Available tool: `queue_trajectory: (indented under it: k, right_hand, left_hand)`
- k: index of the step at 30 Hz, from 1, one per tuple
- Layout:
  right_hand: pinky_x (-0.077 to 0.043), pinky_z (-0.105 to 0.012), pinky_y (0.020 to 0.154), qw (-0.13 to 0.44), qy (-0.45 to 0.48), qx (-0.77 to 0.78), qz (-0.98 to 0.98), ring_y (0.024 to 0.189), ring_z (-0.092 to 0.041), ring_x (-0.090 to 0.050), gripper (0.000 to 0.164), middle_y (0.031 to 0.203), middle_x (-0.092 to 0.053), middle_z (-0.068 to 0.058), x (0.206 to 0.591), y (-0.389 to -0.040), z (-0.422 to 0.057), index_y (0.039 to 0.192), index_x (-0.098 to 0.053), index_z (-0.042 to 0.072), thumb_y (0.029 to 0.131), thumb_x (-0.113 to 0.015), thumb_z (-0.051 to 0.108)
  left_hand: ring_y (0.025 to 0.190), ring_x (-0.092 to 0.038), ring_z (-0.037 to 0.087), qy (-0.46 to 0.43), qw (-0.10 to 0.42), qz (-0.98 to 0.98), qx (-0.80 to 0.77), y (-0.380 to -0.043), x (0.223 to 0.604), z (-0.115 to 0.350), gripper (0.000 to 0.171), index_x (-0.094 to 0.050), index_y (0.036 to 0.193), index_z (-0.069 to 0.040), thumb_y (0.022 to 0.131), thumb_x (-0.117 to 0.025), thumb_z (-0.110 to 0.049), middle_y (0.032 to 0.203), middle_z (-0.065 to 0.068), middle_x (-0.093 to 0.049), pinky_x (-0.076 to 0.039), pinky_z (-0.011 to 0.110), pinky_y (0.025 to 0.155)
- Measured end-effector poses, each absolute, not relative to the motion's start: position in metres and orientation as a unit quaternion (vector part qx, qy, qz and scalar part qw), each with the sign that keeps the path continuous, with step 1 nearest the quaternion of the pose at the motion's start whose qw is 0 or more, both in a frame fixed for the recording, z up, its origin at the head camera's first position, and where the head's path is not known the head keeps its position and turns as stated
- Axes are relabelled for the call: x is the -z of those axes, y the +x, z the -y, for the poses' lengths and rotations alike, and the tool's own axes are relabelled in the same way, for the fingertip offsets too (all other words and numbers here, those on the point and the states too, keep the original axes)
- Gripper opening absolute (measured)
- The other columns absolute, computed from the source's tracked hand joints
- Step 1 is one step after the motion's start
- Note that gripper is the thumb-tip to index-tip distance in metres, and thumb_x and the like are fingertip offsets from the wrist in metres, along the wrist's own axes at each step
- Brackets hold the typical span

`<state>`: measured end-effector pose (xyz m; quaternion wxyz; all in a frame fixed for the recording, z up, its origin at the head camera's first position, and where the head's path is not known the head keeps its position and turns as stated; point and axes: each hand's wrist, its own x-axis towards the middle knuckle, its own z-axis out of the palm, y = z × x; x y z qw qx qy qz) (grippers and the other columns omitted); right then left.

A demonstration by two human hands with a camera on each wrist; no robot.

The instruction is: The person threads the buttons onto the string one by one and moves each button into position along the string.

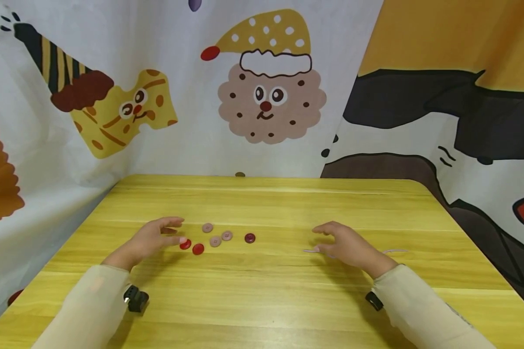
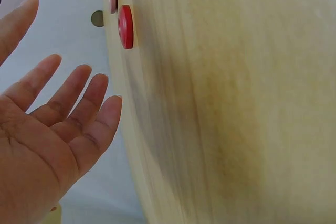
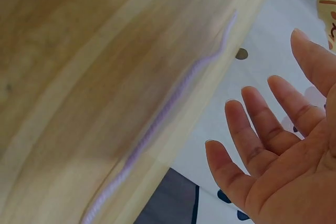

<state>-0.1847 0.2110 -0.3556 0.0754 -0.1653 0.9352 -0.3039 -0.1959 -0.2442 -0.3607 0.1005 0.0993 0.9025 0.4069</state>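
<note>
Lilac cord (image 3: 164,111) lies on the worktop (image 1: 244,300) under the right grip (image 1: 347,246), long axis roughly left-right, ends showing either side. Right's nearer; left grip (image 1: 150,240) is by the red buttons (image 1: 198,249). Both loosely spread, holding nothing.

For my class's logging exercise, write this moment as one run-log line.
left hand: holds nothing, near red buttons | right hand: holds nothing, above purple string | pink buttons, dark red button: on table

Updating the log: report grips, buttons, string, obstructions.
Left grip, right grip holding nothing. Six buttons on table, two red ones nearest left grip. Lavender string beneath right grip. No obstruction seen.
</note>
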Motion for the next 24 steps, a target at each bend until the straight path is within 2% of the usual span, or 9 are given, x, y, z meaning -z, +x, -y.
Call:
queue_trajectory:
  k: [14,24]
  right_hand:
    - [-0.049,-0.045,0.087,0.103,-0.167,0.305,-0.932,0.102,-0.027,-0.059,0.036,0.113,-0.064,-0.011,0.367,-0.195,-0.207,0.118,-0.063,0.0,0.087,-0.072,0.016]
    - [-0.051,-0.041,0.082,0.102,-0.177,0.266,-0.942,0.094,-0.019,-0.06,0.025,0.104,-0.066,-0.005,0.371,-0.197,-0.2,0.107,-0.068,0.006,0.084,-0.074,0.012]
  left_hand:
    - [0.115,-0.053,0.043,0.094,0.118,-0.911,-0.384,-0.201,0.361,0.245,0.066,-0.044,0.138,0.006,0.088,-0.072,-0.028,0.132,0.029,-0.051,-0.05,0.048,0.088]
    - [0.11,-0.055,0.039,0.103,0.136,-0.907,-0.386,-0.205,0.364,0.246,0.064,-0.048,0.134,0.007,0.086,-0.074,-0.025,0.123,0.026,-0.056,-0.05,0.046,0.086]
